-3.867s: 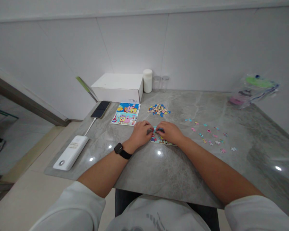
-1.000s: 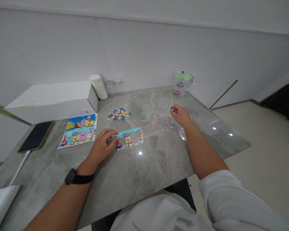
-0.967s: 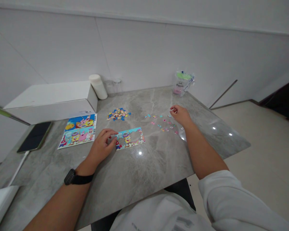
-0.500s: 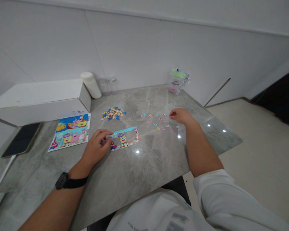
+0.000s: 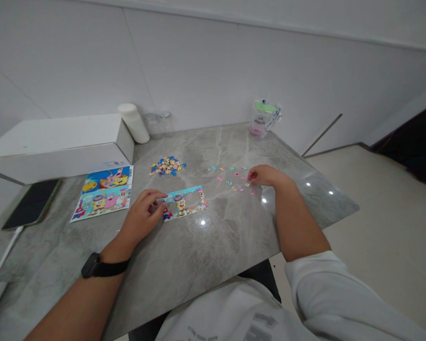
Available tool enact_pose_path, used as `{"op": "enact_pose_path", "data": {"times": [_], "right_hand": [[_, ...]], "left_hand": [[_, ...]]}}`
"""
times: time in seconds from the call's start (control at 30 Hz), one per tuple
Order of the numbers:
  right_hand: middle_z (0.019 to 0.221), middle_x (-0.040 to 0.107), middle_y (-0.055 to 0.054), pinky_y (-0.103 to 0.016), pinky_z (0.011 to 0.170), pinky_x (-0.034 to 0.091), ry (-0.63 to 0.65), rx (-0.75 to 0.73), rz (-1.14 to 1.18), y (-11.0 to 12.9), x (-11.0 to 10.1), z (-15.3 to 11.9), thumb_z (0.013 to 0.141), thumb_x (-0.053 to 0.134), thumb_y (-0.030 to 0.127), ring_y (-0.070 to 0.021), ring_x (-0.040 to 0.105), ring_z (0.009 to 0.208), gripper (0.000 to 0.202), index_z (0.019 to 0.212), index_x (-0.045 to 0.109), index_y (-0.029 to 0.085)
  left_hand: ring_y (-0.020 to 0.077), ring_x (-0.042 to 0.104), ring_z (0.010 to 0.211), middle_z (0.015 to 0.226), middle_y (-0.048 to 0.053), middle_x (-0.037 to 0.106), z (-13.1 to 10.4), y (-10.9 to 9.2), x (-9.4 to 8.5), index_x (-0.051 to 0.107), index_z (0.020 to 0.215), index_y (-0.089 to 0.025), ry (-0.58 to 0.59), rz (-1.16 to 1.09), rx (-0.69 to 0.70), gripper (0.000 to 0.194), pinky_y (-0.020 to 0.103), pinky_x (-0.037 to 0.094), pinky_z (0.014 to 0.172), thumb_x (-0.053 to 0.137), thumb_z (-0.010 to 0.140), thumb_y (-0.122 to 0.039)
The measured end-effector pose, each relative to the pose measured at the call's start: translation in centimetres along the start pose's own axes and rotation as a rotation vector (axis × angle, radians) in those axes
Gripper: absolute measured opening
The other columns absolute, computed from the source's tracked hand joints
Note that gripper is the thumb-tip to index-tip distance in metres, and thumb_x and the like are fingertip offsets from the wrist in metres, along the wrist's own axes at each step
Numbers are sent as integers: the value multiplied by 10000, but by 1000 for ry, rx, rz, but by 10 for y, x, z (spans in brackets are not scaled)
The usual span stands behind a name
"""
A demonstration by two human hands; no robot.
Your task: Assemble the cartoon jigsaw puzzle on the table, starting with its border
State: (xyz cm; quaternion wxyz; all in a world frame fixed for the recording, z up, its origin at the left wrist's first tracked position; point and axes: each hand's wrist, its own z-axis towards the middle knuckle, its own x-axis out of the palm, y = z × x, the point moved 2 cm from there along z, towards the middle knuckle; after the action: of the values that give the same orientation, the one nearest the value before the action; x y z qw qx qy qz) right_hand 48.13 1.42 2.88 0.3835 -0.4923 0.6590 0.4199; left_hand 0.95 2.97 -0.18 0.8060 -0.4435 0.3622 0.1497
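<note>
A partly filled jigsaw puzzle [image 5: 180,202] lies on the grey marble table, with an open gap right of its middle. My left hand [image 5: 146,212] rests at its left end, thumb and index finger apart on the edge. Several loose puzzle pieces [image 5: 237,174] are spread to the right of it. Over the right side of these pieces is my right hand [image 5: 261,176], fingers bent together in a pinch; whatever is between the fingertips is too small to make out. A heap of mixed pieces [image 5: 167,166] sits behind the puzzle.
A printed picture sheet [image 5: 104,194] and a phone [image 5: 31,203] with a white cable lie at the left. Behind them are a white box [image 5: 57,142], a tilted white bottle [image 5: 135,124] and clear glasses [image 5: 158,124]. A plastic bag [image 5: 263,119] stands at the back right.
My right hand has moved slightly down and toward me over the loose pieces, still pinched. My left hand has stayed at the puzzle's left end.
</note>
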Motion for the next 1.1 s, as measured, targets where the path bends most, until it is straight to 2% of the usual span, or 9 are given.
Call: {"op": "enact_pose_path", "data": {"times": [0.2, 0.47, 0.67, 0.83, 0.97, 1.03, 1.1], "right_hand": [[1078, 816, -55, -254, 764, 497, 32, -44, -44, 9, 4, 1, 817, 804, 195, -199, 741, 939, 294, 1110, 808, 228], [993, 817, -25, -237, 701, 474, 33, -83, -68, 18, 7, 1, 786, 732, 113, -178, 729, 868, 280, 1021, 799, 250], [930, 810, -64, -268, 701, 468, -40, -46, -96, 17, 12, 8, 812, 806, 304, -205, 716, 847, 130, 916, 803, 227], [942, 807, -113, -292, 721, 467, -75, 31, -122, 8, 7, 11, 939, 705, 469, -231, 720, 863, 290, 872, 817, 210], [1017, 816, -117, -288, 754, 485, -181, 93, -72, -6, -3, 7, 964, 675, 387, -228, 717, 896, 236, 945, 825, 205], [1026, 819, -86, -272, 759, 489, -170, 61, -37, -9, -4, 5, 929, 704, 298, -212, 716, 900, 155, 985, 824, 217], [1025, 815, -54, -254, 754, 486, -126, 0, -16, -7, -4, 4, 883, 721, 205, -194, 716, 899, 182, 1032, 822, 234]], "left_hand": [[172, 630, 851, 1176, 76, 648, -1, -1, 0, 735, 1152, -211, 9, 8, 7, 287, 313, 538, 705, 576, 1004, -398], [183, 632, 857, 1176, 81, 655, -1, -3, 0, 734, 1131, -222, 12, -16, 2, 285, 320, 548, 706, 581, 994, -420], [180, 634, 849, 1179, 77, 648, -1, -1, 1, 740, 1133, -221, 23, -8, 4, 274, 324, 551, 715, 589, 995, -403], [177, 639, 857, 1194, 79, 648, -1, 0, 1, 739, 1142, -217, 18, -11, 12, 284, 322, 548, 710, 584, 1001, -410], [175, 634, 843, 1188, 80, 649, -1, 0, 1, 742, 1144, -220, 16, -10, 10, 289, 321, 547, 698, 588, 999, -417], [177, 634, 840, 1186, 82, 649, -1, 0, 1, 742, 1144, -222, 22, -11, 4, 295, 320, 547, 688, 589, 996, -427], [181, 640, 851, 1185, 84, 650, -1, -1, 1, 742, 1138, -221, 26, -9, -1, 298, 320, 550, 687, 592, 993, -434]]}}
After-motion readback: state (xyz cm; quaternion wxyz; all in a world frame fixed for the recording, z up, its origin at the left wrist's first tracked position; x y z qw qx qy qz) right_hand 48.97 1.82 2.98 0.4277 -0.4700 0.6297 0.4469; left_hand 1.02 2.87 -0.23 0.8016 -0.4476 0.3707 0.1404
